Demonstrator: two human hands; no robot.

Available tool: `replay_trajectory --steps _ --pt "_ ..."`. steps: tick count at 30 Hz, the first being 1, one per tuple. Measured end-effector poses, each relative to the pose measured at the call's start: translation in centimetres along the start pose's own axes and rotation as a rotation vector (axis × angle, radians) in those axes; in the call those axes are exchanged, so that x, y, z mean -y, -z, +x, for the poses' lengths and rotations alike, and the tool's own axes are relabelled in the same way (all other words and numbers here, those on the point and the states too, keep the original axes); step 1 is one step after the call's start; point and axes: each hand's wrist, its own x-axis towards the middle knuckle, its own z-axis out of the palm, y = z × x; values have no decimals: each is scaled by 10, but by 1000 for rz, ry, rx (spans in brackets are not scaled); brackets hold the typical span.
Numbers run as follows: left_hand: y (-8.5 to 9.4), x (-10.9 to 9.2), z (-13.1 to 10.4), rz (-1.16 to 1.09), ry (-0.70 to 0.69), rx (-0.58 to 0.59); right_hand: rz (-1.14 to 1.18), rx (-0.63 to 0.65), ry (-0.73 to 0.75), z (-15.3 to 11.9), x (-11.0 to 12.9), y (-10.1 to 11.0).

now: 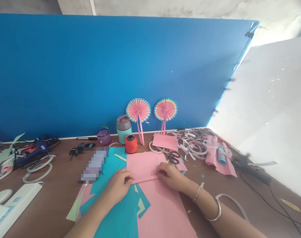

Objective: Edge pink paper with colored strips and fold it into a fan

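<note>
A sheet of pink paper (145,165) lies in front of me, its near edge folded into a narrow strip. My left hand (120,183) pinches the left end of that fold, fingers curled and pressed together. At the right end, my right hand (170,176) is closed on the same fold. Underneath are more pink paper (162,208) and teal paper (115,211), with small pale green scraps on top. Black-handled scissors (173,157) lie just beyond my right hand. Two round pleated paper fans (138,110) lean against the blue panel behind.
A teal flask (124,129), a red container (131,144) and a purple pot (103,136) stand at the back. Tape rolls (197,147) and a glue gun (251,168) lie right. Another glue gun (35,151) and a power strip (18,205) are left.
</note>
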Motion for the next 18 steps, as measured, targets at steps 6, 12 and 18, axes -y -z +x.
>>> replay_trajectory --steps 6,12,18 --pt "1 0 -1 37 10 8 -3 26 -53 1 3 2" --pt "2 -3 -3 149 -95 6 6 43 -87 3 1 1" --pt "-1 0 -4 313 -315 11 -132 -4 13 1 5 0"
